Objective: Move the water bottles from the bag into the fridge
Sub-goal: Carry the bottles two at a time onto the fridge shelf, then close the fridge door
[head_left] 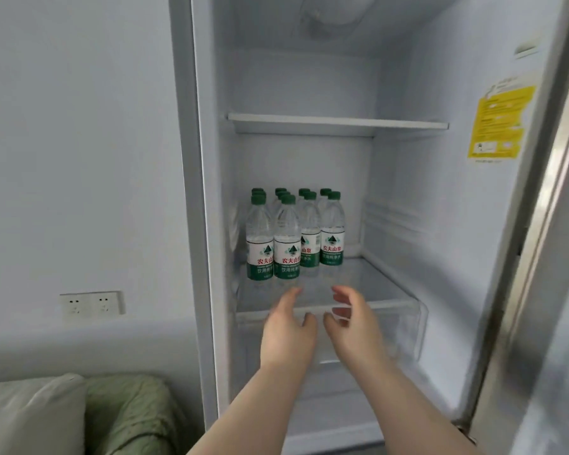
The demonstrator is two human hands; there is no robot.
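The water bottles (pixel 293 234) stand upright, clustered at the left of the glass shelf (pixel 372 274) inside the fridge (pixel 408 192). Just in front of them, the left hand (pixel 288 326) and right hand (pixel 350 323) reach in, each grip wide and holding nothing.

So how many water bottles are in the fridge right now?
10 water bottles by cap count, upright on the left of the glass shelf: two rows of three, then two of two. Rear ones overlap; some may be hidden.
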